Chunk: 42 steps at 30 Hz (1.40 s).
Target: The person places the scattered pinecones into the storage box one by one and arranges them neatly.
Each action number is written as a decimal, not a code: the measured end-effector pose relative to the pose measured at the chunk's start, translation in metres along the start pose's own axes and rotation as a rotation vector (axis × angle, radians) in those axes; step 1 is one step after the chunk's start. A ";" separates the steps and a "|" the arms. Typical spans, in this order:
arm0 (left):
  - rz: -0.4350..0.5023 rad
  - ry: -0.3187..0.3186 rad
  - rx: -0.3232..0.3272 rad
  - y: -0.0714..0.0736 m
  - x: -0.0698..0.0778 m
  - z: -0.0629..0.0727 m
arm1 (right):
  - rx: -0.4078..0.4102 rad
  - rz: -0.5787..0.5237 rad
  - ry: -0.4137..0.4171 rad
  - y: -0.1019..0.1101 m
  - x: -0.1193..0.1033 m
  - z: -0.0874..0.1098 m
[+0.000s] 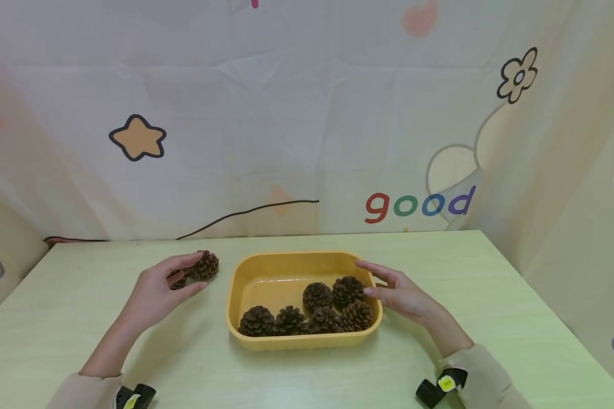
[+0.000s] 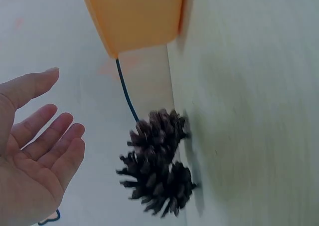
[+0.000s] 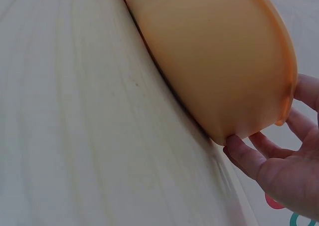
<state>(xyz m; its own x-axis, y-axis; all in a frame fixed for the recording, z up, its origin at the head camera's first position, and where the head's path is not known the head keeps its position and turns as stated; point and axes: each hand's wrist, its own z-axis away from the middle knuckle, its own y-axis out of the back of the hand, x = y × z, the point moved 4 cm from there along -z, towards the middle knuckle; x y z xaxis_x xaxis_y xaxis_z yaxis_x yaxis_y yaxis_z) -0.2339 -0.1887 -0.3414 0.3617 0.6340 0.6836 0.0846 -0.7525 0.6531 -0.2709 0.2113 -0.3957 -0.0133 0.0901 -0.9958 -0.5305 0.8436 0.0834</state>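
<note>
My left hand (image 1: 156, 295) is spread beside two brown pine cones (image 1: 204, 266) on the table, left of a yellow basin (image 1: 307, 342). In the left wrist view the left hand (image 2: 37, 151) is apart from the cones (image 2: 157, 171), its palm holding nothing. Several pine cones (image 1: 317, 296) lie inside the basin, along its front and right sides. My right hand (image 1: 401, 295) holds the basin's right end at the rim. The right wrist view shows the right hand's fingers (image 3: 244, 156) against the basin's outer wall (image 3: 214, 61).
The pale green table (image 1: 307, 380) runs back to a printed cloth backdrop (image 1: 286, 142) with a star, a flower and the word "good". More cloth hangs along the left and right sides. A black device (image 1: 442, 386) is strapped at the right wrist.
</note>
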 end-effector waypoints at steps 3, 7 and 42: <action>-0.015 0.003 0.009 0.007 -0.006 0.004 | 0.002 0.001 -0.003 0.000 0.000 0.000; -0.040 0.016 0.024 0.015 -0.015 0.008 | 0.003 0.001 -0.002 0.000 0.000 0.000; -0.147 0.109 -0.151 0.026 -0.065 -0.006 | 0.022 0.020 -0.018 -0.001 0.001 0.000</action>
<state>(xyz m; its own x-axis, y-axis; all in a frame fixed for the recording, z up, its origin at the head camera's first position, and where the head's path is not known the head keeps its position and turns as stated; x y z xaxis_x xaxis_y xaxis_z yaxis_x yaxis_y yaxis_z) -0.2608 -0.2481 -0.3671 0.2524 0.7567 0.6031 -0.0133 -0.6205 0.7841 -0.2704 0.2107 -0.3965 -0.0085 0.1166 -0.9931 -0.5117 0.8528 0.1045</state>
